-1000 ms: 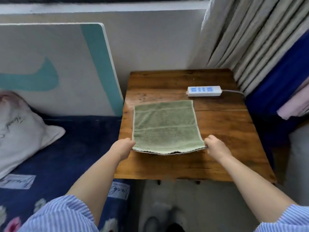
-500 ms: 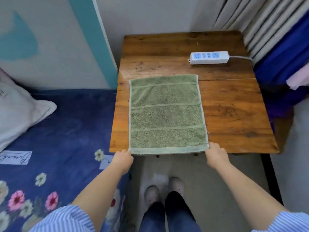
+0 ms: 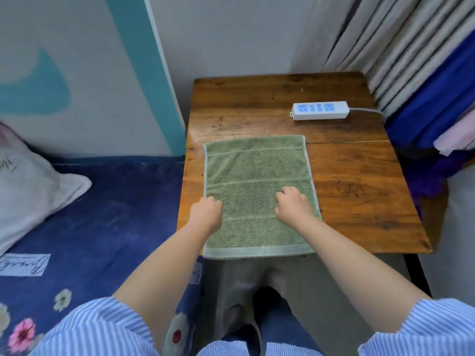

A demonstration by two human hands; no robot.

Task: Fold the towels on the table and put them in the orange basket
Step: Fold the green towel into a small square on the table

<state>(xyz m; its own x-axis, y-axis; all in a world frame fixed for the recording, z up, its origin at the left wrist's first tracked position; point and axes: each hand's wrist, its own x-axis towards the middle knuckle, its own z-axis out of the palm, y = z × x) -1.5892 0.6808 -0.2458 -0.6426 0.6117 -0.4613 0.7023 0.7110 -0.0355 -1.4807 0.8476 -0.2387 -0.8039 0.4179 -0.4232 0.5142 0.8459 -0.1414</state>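
Both arms are stretched forward and slightly inward from short striped sleeves, the forearms bare. The left hand [image 3: 207, 214] is seen from behind, knuckles up, with its fingers bent downward so that only the knuckle line and the back of the hand are shown. The right hand [image 3: 293, 206] is held a little farther forward, also back-up, with its fingers curled down and under. Both wrists are kept nearly straight, in line with the forearms. Whether anything is pinched under either set of fingertips cannot be told, since they are hidden beneath the hands.
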